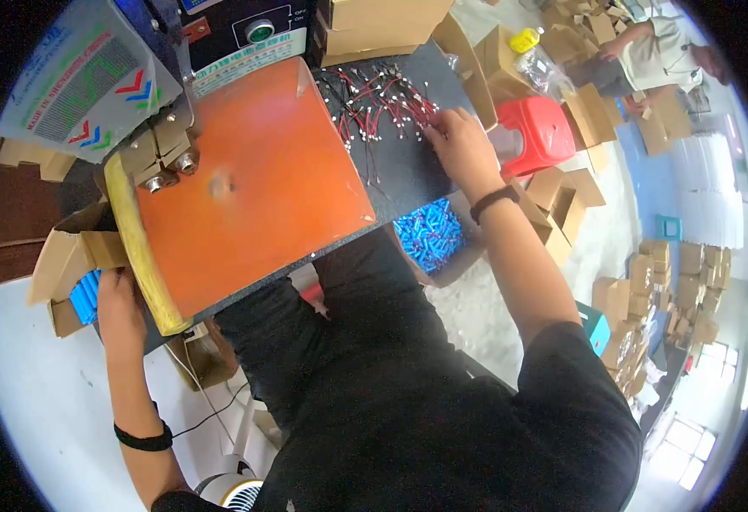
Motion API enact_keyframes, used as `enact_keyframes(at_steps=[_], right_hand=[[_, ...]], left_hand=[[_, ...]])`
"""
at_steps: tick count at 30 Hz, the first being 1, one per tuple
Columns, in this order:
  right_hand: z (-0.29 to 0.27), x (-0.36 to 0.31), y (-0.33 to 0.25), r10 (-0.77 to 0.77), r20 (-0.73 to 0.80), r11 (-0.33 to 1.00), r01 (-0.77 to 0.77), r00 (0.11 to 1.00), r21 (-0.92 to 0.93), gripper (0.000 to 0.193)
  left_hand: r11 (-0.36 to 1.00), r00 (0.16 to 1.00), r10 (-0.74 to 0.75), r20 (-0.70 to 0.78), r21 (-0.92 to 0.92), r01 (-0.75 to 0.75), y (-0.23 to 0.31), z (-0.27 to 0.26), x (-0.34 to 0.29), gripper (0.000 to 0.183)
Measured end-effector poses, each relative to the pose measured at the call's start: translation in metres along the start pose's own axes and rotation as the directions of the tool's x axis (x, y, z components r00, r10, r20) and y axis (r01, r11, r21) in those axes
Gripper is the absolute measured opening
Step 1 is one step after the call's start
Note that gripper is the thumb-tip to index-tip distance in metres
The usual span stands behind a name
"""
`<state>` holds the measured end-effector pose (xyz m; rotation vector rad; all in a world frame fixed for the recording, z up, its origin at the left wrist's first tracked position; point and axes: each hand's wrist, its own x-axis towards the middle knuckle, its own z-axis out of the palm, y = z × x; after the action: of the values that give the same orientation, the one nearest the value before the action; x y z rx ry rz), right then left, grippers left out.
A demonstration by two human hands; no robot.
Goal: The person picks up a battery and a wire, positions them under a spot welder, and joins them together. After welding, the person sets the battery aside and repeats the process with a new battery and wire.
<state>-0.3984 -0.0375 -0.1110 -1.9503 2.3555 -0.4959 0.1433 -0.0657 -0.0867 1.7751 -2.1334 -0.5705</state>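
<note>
At the far left, my left hand (120,309) reaches in at the side of a small cardboard box (56,269) that holds blue cylindrical battery cells (86,297). Its fingertips are hidden, so I cannot tell what they grip. My right hand (466,152) is over the right end of the dark worktop, thumb and forefinger pinched together on a thin connector wire at the edge of a pile of red and black wires (382,101) with white plugs. Between the hands lies an orange board (259,192).
A machine with two metal electrode holders (169,160) hangs over the board's left side, beside a black control box (259,32). Below the worktop stands a carton of blue cells (429,237). A red stool (536,136) and open cartons lie to the right, and another person (655,60) is beyond.
</note>
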Motion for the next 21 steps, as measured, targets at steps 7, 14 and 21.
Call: enact_keyframes(at_steps=[7,14,21], right_hand=[[-0.022,-0.002,-0.013,-0.009,-0.077,1.000,0.010,0.997,0.004,0.018],[-0.087,-0.005,-0.038,0.187,-0.277,0.936,-0.086,0.942,0.342,0.014],[-0.077,-0.023,-0.110,-0.075,-0.443,0.759,0.339,0.893,0.555,0.007]], left_hand=[[0.797,0.946,0.313,0.079,0.521,-0.307,-0.010,-0.013,0.002,0.025],[0.975,0.921,0.151,-0.360,-0.099,-0.199,0.054,-0.036,-0.032,0.022],[0.866,0.990,0.104,-0.095,-0.480,-0.137,0.178,0.025,0.018,0.026]])
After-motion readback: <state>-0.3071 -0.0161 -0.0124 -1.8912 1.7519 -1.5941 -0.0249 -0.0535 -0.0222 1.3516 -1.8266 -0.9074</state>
